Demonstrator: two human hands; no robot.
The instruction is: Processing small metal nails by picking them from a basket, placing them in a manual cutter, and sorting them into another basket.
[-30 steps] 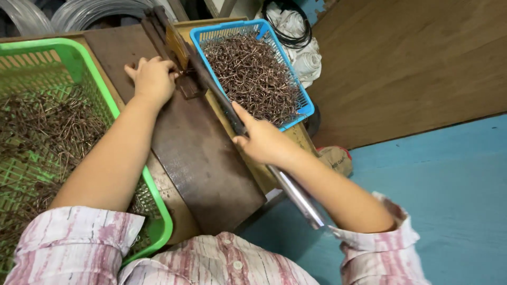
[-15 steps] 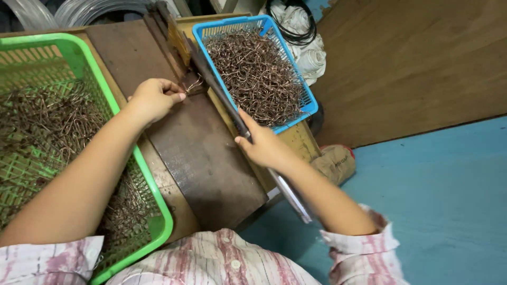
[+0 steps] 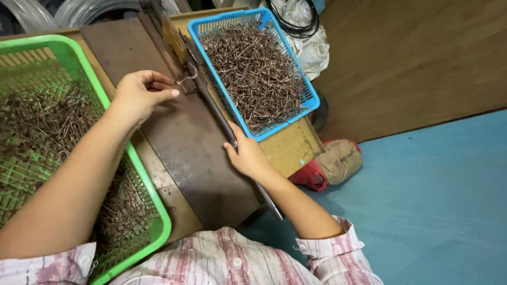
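Our left hand (image 3: 138, 95) pinches a bent wire hook (image 3: 186, 78) between the green basket (image 3: 158, 221) and blue basket (image 3: 311, 97), while our right hand (image 3: 247, 155) grips the long lever bar (image 3: 214, 108)

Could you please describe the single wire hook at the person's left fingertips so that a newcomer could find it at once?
Start at the dark metal plate lying between the green basket and the blue basket. Follow the long metal lever along the plate's right edge up to its far end, where the left hand reaches in. The wire hook sits there alone on the tool, unlike the heaped pieces in both baskets.
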